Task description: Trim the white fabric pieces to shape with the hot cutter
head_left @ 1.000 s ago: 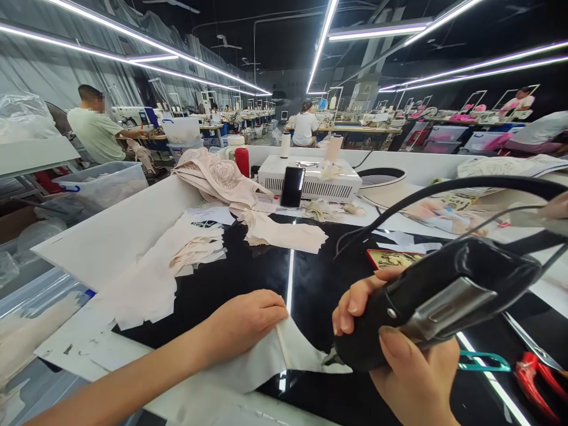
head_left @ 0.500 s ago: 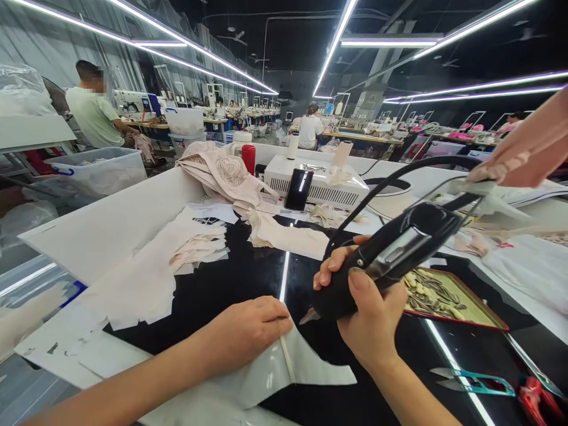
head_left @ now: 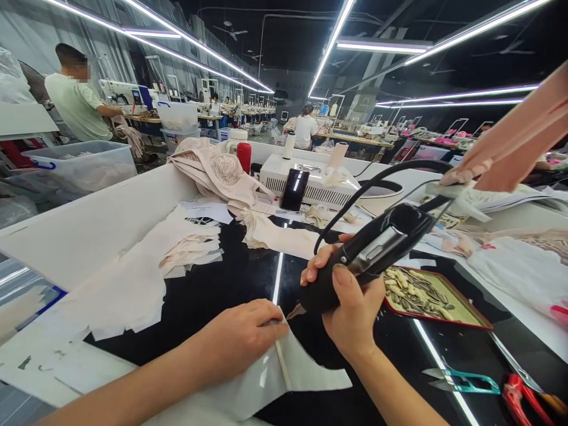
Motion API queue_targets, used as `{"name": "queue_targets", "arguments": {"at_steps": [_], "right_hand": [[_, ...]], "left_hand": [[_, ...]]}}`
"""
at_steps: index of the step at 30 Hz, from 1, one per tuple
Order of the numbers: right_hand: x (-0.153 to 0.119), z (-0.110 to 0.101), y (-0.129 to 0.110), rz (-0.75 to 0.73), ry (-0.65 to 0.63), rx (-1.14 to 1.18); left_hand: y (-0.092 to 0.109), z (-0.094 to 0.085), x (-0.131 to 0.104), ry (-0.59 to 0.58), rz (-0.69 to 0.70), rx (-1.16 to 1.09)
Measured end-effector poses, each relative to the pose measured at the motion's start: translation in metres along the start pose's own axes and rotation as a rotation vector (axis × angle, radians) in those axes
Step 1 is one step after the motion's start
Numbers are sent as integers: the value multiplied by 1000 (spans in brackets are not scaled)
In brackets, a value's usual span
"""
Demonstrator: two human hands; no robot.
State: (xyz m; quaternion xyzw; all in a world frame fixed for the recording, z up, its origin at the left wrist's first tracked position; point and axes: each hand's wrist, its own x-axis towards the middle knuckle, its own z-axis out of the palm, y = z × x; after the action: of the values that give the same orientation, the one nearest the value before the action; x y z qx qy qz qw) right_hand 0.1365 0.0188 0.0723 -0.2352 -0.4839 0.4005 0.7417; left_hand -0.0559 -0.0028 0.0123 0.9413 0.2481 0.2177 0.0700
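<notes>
Pressing left fingers [head_left: 267,313] together on the white sheet [head_left: 310,373], near centre of the worktop [head_left: 242,278]; wrapping right fingers [head_left: 313,269] round the black tool [head_left: 364,260] by the sheet's curved edge; seemingly midway, with remainder unclear.

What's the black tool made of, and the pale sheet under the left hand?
The black tool looks like smooth plastic, because it shines softly; its silvery, glossy plate is probably metal. The pale sheet could be thin fabric or film: it curves and gleams.
</notes>
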Motion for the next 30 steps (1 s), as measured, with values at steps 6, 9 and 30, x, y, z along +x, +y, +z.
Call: {"name": "queue_targets", "arguments": {"at_steps": [6,9,30], "right_hand": [[-1,1,2,5,-6,1],[-3,2,3,5,-14,-10],[-12,-2,-8,-10,14,-25]], "left_hand": [[2,-2,1,29,2,13],[1,-2,1,45,8,22],[-1,-4,0,58,-1,18]]}}
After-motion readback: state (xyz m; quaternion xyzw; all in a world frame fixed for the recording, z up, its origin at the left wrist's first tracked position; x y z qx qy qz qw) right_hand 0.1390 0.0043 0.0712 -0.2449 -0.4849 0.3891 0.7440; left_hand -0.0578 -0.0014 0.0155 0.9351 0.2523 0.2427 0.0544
